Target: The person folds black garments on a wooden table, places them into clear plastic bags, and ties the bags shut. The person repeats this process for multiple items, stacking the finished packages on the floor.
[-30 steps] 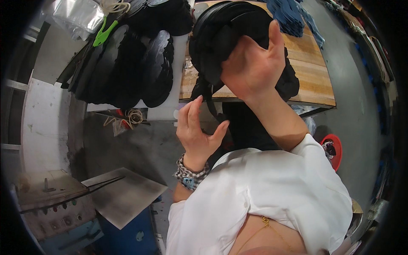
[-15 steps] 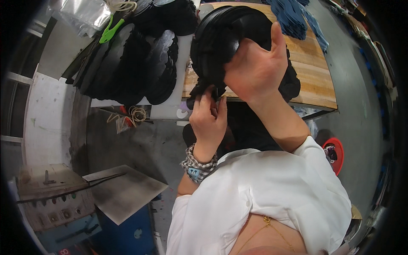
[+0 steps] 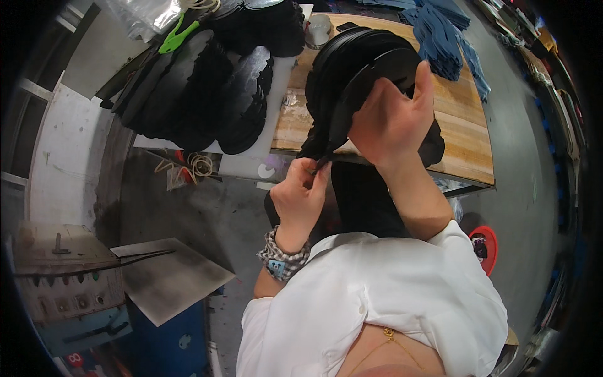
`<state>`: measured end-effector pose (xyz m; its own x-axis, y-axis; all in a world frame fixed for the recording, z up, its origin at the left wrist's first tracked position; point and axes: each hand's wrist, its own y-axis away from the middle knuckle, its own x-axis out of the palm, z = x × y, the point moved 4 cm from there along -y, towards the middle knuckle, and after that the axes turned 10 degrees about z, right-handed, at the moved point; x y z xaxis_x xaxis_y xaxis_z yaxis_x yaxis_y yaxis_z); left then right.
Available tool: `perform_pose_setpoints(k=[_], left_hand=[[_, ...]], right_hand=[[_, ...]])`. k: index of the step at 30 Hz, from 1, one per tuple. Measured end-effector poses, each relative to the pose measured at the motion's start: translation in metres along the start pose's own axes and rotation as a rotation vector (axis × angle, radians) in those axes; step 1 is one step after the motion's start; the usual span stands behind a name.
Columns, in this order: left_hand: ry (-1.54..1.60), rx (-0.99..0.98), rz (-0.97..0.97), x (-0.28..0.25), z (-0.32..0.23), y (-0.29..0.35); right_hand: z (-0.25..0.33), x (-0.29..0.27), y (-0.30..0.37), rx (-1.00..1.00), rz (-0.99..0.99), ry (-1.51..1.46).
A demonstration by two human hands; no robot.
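Observation:
A thick fanned stack of thin black cut pieces [image 3: 333,63] with rounded outlines stands on the near part of the wooden tabletop [image 3: 468,135]. My left hand [image 3: 298,198] is closed in a pinch on the narrow lower end of a black cut piece [image 3: 328,151], at the table's front edge. My right hand [image 3: 392,122] lies against the front of the stack, its thumb stretched up and apart. Its other fingers are hidden by the black pieces, so what they touch does not show.
More black stacks [image 3: 182,88] lie left on a white surface [image 3: 276,103], near a green-handled tool [image 3: 179,34] and a clear plastic bag [image 3: 147,19]. Blue cut pieces [image 3: 440,44] hang over the far right corner. A red basin [image 3: 493,251] stands on the floor at right.
My left hand has drawn the black piece's end down toward me. The front black piece now slants from the stack to that hand. The view has shifted, showing more of the table's far side.

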<state>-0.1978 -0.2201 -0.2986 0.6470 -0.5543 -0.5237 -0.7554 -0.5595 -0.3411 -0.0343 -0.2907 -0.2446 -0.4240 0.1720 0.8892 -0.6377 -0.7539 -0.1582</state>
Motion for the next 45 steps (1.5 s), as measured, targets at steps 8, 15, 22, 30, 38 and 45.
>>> perform_pose_setpoints(k=[8,15,22,30,38,45], left_hand=[[-0.551,0.053,0.101,-0.006,-0.008,-0.005],[-0.020,0.335,-0.097,-0.043,-0.058,-0.034],[0.241,0.366,0.006,-0.013,-0.062,-0.076],[0.200,0.423,-0.074,-0.002,-0.080,-0.077],[0.307,0.270,-0.108,-0.040,-0.104,-0.101],[0.424,0.403,0.119,-0.048,-0.162,-0.112]], right_hand=[[-0.011,0.014,0.011,0.163,0.512,-0.209],[-0.035,0.007,0.035,-0.106,0.441,-0.060],[-0.019,0.021,0.038,-0.202,0.547,0.968],[-0.024,0.006,0.029,-0.015,0.577,0.501],[0.012,0.043,0.064,-0.326,0.620,1.314],[0.094,-0.014,0.053,-0.713,0.176,1.467]])
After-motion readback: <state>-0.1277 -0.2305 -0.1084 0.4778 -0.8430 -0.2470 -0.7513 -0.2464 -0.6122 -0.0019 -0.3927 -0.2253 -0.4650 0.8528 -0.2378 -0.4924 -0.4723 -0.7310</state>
